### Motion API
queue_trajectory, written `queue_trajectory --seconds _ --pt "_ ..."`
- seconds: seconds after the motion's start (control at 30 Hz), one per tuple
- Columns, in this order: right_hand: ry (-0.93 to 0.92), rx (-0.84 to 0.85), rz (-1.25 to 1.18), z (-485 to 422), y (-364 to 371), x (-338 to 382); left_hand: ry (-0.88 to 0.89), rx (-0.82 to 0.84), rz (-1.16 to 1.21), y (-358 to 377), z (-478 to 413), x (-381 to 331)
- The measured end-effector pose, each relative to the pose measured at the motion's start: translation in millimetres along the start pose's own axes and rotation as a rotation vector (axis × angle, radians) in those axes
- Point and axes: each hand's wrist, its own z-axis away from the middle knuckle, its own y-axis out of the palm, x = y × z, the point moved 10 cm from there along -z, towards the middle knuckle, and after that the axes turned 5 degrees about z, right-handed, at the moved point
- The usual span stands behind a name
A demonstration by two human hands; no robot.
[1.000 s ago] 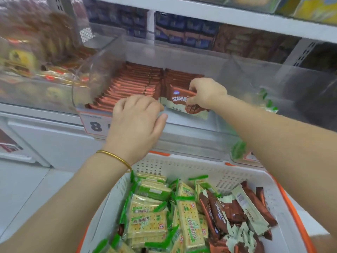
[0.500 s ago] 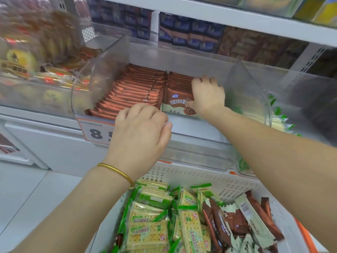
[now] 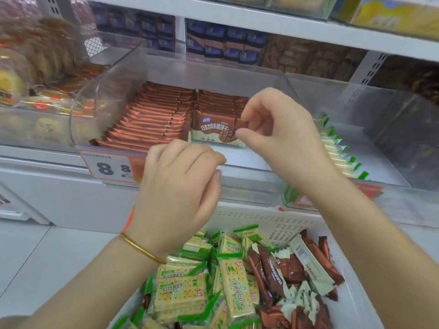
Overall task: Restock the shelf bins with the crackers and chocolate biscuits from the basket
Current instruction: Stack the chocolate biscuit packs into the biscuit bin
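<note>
Right hand: our fingers pinch the front chocolate biscuit pack, centre frame, in the clear bin.
Left hand: curled, holding nothing, below it.
Basket: crackers, lower centre.

Bin open-topped, biscuits packing left and rear, bare strip front right, clear walls both sides, shelf overhead, left hand and right hand at front lip
</note>
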Motion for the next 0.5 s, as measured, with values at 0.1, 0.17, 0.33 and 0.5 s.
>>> queue_trajectory --seconds 0.1,0.17,0.33,0.5 --pt "0.077 0.200 -0.099 80 7 -29 0.051 0.172 0.076 30 20 -28" --pt "0.260 0.373 0.004 129 39 -92 0.052 0.357 0.137 64 41 -44" --pt "0.602 0.700 0.261 229 100 -224 0.035 0.690 0.172 129 86 -64" --pt "0.595 0.885 0.083 263 167 -232 -0.021 0.747 0.218 144 100 -58"
